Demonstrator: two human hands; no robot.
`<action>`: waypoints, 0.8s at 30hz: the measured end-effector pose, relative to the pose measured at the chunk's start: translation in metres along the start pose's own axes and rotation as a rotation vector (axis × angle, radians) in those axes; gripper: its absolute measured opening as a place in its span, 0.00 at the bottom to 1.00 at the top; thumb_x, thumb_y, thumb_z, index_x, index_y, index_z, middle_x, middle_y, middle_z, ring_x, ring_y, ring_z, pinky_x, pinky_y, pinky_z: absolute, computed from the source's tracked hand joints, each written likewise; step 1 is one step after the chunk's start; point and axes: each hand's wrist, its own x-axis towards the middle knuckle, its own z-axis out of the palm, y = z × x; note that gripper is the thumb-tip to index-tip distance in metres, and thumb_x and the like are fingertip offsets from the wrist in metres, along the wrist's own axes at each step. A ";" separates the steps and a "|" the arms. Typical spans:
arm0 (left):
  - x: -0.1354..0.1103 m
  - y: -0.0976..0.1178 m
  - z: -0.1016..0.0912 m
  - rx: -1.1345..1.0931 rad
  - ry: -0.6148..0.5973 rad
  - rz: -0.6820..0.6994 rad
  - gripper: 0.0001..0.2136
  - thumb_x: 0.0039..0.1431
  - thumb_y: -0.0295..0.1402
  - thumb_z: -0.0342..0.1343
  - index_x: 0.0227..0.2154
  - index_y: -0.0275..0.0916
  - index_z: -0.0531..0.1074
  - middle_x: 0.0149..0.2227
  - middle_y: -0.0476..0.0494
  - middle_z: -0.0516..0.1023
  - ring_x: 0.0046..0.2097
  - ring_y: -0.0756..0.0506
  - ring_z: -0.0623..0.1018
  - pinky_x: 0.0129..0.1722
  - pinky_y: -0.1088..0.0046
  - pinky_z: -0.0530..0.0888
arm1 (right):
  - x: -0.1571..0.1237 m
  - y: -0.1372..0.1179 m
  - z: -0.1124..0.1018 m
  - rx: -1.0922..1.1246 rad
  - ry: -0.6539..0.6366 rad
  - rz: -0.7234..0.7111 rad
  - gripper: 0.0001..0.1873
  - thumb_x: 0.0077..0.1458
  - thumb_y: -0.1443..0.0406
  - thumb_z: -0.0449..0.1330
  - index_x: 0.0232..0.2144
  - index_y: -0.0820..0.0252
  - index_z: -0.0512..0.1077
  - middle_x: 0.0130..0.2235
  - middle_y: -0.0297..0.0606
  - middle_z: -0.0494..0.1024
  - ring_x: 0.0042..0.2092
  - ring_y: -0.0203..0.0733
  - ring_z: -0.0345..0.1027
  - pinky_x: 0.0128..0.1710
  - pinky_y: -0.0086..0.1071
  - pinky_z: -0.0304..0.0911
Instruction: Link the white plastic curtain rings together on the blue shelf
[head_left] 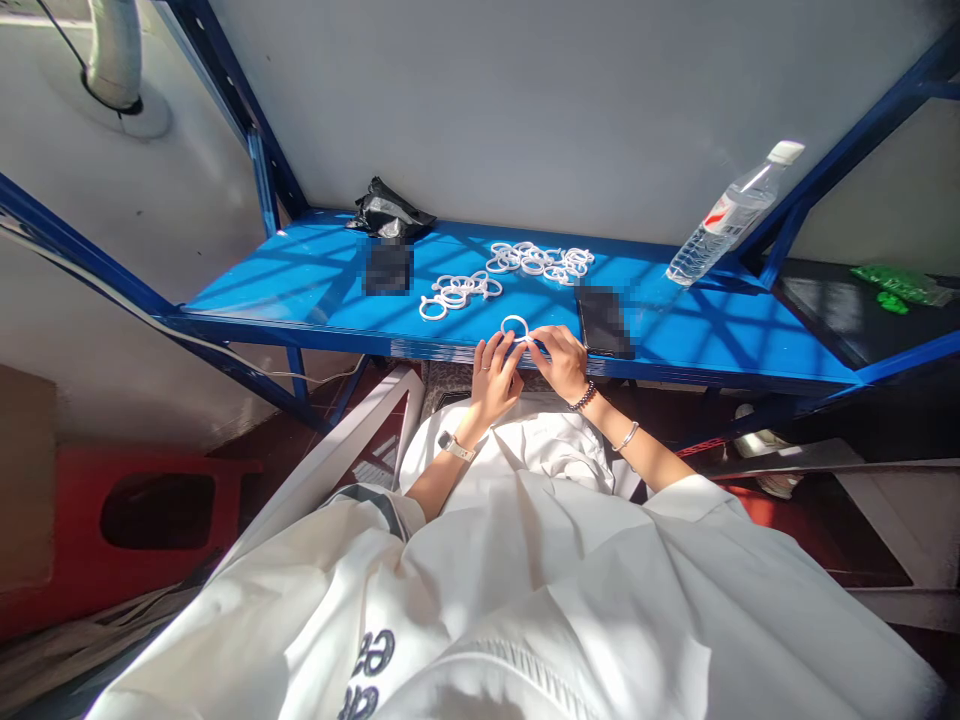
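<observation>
My left hand [495, 372] and my right hand [562, 362] meet at the front edge of the blue shelf [300, 290]. Between their fingertips they pinch the lower side of a white plastic ring [514, 317], which stands up above the fingers. The exact grip of each fingertip is too small to make out. Beyond my hands lies a small group of similar white rings [454, 292]. Farther back and to the right is a larger heap of white rings [531, 260].
A dark, pixelated flat object [606, 322] lies right of my hands. A clear water bottle [724, 222] stands at the back right. At the back left are a crumpled black plastic bag [390, 212] and a blurred dark object [387, 268]. Blue metal posts [262, 180] frame the shelf.
</observation>
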 end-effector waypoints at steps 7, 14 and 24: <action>-0.001 0.000 0.001 0.010 0.003 -0.004 0.24 0.58 0.26 0.48 0.59 0.41 0.67 0.63 0.38 0.67 0.67 0.38 0.62 0.69 0.51 0.53 | -0.001 0.001 0.001 0.027 -0.021 0.014 0.14 0.68 0.60 0.50 0.36 0.56 0.73 0.39 0.40 0.81 0.40 0.43 0.71 0.41 0.35 0.66; -0.001 -0.001 0.002 -0.022 -0.036 -0.034 0.25 0.58 0.26 0.48 0.59 0.41 0.67 0.64 0.38 0.66 0.68 0.38 0.61 0.69 0.49 0.51 | 0.000 0.001 0.001 0.065 -0.050 0.046 0.14 0.68 0.59 0.49 0.36 0.55 0.72 0.39 0.41 0.80 0.40 0.44 0.72 0.41 0.37 0.66; -0.001 -0.001 0.001 -0.028 -0.037 -0.024 0.25 0.58 0.26 0.48 0.59 0.40 0.67 0.64 0.36 0.67 0.68 0.37 0.61 0.69 0.49 0.51 | 0.001 0.000 0.000 0.063 -0.001 0.009 0.13 0.68 0.61 0.50 0.33 0.55 0.71 0.37 0.38 0.81 0.39 0.42 0.72 0.40 0.35 0.67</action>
